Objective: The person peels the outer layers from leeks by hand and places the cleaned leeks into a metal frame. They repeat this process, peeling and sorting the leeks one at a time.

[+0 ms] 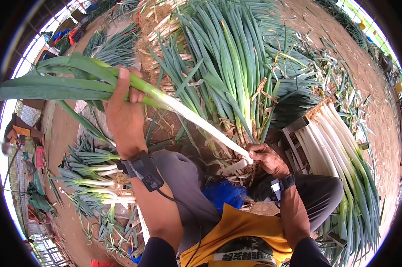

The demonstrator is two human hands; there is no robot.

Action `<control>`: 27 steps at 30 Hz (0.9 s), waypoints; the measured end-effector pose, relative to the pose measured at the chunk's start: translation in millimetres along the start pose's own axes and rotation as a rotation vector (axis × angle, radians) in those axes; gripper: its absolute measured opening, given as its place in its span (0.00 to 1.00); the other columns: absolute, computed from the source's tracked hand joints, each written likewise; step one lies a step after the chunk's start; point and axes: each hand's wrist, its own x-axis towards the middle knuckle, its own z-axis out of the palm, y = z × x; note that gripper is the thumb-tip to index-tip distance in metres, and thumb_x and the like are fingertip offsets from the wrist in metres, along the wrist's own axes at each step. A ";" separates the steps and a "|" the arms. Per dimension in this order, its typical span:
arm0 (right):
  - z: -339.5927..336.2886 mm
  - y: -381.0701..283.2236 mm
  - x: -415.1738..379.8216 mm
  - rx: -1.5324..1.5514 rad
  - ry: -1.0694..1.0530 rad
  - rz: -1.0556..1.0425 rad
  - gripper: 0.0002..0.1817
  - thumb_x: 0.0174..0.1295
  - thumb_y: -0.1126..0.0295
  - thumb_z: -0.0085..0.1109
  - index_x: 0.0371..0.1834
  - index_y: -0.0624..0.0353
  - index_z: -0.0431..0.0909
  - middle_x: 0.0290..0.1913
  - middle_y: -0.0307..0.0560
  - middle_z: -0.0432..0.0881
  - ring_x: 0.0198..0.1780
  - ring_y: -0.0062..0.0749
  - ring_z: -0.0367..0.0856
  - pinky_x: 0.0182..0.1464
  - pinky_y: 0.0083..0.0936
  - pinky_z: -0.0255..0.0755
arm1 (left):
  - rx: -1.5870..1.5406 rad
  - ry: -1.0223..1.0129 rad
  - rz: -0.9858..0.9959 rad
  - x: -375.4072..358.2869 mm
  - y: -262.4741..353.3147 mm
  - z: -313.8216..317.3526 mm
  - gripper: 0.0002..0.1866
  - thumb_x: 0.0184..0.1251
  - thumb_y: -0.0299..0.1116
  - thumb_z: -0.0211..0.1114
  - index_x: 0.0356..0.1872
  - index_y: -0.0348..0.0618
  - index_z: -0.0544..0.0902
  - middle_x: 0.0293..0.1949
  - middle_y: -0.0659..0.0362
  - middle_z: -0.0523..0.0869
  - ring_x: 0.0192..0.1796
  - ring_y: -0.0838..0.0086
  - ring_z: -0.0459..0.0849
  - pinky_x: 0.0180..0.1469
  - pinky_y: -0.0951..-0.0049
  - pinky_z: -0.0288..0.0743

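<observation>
Leek [196, 120] held across the lap, long axis slanting from green tops upper left down to white root end lower right. Left hand [123, 111] clamped round the leafy upper shaft. Right hand [265, 158] pinched shut at the root end, nearer the body.

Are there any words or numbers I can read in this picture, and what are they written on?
White label band with dark characters on the yellow apron: too blurred and cut off to read.
Wrist device on the left hand: no text shows.
Wrist device on the right hand: no text shows.
Leek held between both hands, and the piles of leeks around: no labels.
So nothing here can really be read.
</observation>
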 end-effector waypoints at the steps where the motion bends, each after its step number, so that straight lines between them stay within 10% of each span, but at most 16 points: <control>1: -0.6 0.5 0.1 0.034 -0.004 0.011 0.15 0.65 0.59 0.68 0.35 0.62 0.86 0.34 0.34 0.80 0.37 0.19 0.74 0.42 0.21 0.66 | -0.008 -0.024 -0.004 -1.0 0.4 0.0 0.10 0.70 0.29 0.69 0.47 0.40 0.78 0.37 0.53 0.84 0.26 0.81 0.68 0.33 0.77 0.65; 14: 21.7 21.7 7.3 -0.378 0.261 0.090 0.10 0.63 0.68 0.62 0.35 0.65 0.87 0.22 0.35 0.81 0.24 0.16 0.75 0.28 0.20 0.68 | 0.047 -0.087 -0.090 -14.0 -8.9 12.3 0.09 0.69 0.23 0.64 0.48 0.40 0.78 0.37 0.53 0.85 0.26 0.83 0.68 0.31 0.80 0.63; 22: -15.5 140.1 11.2 -0.556 0.401 0.093 0.12 0.62 0.69 0.61 0.41 0.67 0.88 0.32 0.55 0.87 0.31 0.36 0.86 0.34 0.35 0.78 | 0.124 -0.258 -0.118 -17.4 -19.0 23.5 0.11 0.70 0.26 0.65 0.49 0.41 0.76 0.37 0.57 0.81 0.28 0.83 0.69 0.31 0.81 0.65; 24: -30.5 159.3 -1.4 -1.325 0.200 -0.181 0.11 0.60 0.71 0.58 0.38 0.62 0.88 0.34 0.60 0.87 0.30 0.47 0.86 0.35 0.41 0.80 | 0.132 -0.207 -0.119 -20.4 -18.8 25.0 0.10 0.70 0.27 0.66 0.49 0.41 0.77 0.36 0.58 0.81 0.28 0.84 0.69 0.31 0.82 0.65; 26: -35.8 169.9 -14.3 -1.833 -0.028 0.100 0.10 0.57 0.72 0.57 0.35 0.58 0.89 0.33 0.58 0.87 0.31 0.51 0.87 0.37 0.42 0.81 | 0.102 -0.139 -0.070 -15.4 -16.8 28.7 0.10 0.71 0.29 0.66 0.49 0.42 0.77 0.36 0.59 0.81 0.27 0.84 0.68 0.31 0.82 0.64; 27: -37.6 185.5 -32.7 -1.632 0.214 0.190 0.10 0.56 0.70 0.58 0.33 0.55 0.89 0.31 0.56 0.87 0.31 0.53 0.87 0.38 0.43 0.81 | 0.093 -0.082 -0.070 -12.1 -11.5 28.0 0.10 0.71 0.31 0.66 0.49 0.42 0.77 0.36 0.58 0.82 0.27 0.85 0.68 0.31 0.82 0.64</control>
